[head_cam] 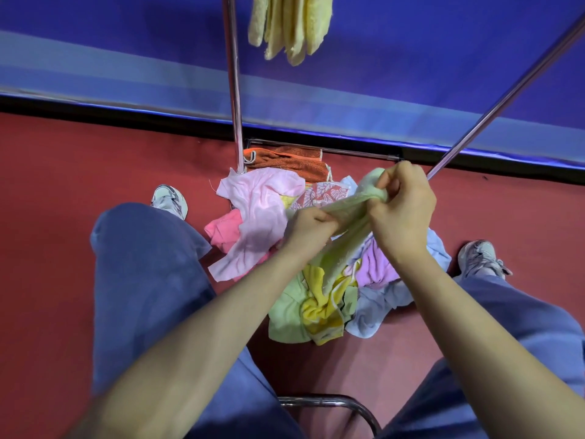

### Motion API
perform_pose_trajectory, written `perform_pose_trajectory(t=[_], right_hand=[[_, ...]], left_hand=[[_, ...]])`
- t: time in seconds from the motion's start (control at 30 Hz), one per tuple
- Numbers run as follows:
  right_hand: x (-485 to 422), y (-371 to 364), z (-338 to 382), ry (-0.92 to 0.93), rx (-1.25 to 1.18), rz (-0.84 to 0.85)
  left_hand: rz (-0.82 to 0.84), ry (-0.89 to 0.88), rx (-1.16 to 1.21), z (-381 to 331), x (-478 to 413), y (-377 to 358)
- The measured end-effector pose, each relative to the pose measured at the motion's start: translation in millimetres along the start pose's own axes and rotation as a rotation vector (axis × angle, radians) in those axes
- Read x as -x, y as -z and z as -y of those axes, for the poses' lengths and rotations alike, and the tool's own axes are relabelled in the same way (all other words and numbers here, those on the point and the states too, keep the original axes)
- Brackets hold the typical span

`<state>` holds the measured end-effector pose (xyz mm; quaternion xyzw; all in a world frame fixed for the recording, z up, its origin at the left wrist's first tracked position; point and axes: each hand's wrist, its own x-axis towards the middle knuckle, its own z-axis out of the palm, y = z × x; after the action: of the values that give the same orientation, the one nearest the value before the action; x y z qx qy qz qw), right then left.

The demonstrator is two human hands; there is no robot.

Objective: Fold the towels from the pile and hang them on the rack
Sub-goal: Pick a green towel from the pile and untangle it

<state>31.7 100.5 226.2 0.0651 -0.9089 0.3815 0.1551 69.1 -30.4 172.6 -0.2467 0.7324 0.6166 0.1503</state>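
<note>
you're at the start of a fold: your left hand point(311, 224) and right hand point(402, 210) both pinch the pale green towel point(351, 202), bunched and stretched between them above the pile point(259, 213), so the next move, i judge, is finding two corners and shaking it flat. beyond your hands stands the rack point(233, 90), with yellow towels point(291, 26) hung and its top bar cut off. the towel's corners hide in your fingers, and its tail blends into green cloth below your wrists.
</note>
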Motion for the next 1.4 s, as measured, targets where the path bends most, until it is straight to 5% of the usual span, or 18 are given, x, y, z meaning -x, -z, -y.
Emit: perform_pose_trajectory(t=[0.1,0.17,0.27,0.47,0.67,0.9,1.07,1.4], right_hand=[[6.1,-0.9,4.1,0.051,0.023,0.044],[12.1,-3.7,5.4,0.08,0.035,0.082],[17.2,-10.5,3.9,0.116,0.07,0.147],[17.6,-10.8,2.5,0.171,0.072,0.111],[20.3,-11.5,-3.1,0.007,0.029,0.088],[14.8,-7.0,9.3,0.089,-0.061,0.107],[18.4,-8.0,4.6,0.103,-0.048,0.124],[5.1,6.9,30.9,-0.088,-0.073,0.024]], left_hand=[[-0.255,-0.322,-0.366,-1.0,2.3,0.3],[-0.244,-0.579,-0.397,-4.8,5.8,0.3],[-0.231,-0.738,-0.376,-4.4,7.3,-0.2],[-0.314,-0.858,-0.227,-11.8,6.6,6.4],[-0.385,-0.925,-0.213,-15.5,4.7,15.4],[-0.339,-0.833,-0.37,-10.4,0.7,15.4],[-0.311,-0.767,-0.274,-11.5,-1.6,18.8],[-0.253,-0.914,-0.352,-78.0,25.3,23.1]])
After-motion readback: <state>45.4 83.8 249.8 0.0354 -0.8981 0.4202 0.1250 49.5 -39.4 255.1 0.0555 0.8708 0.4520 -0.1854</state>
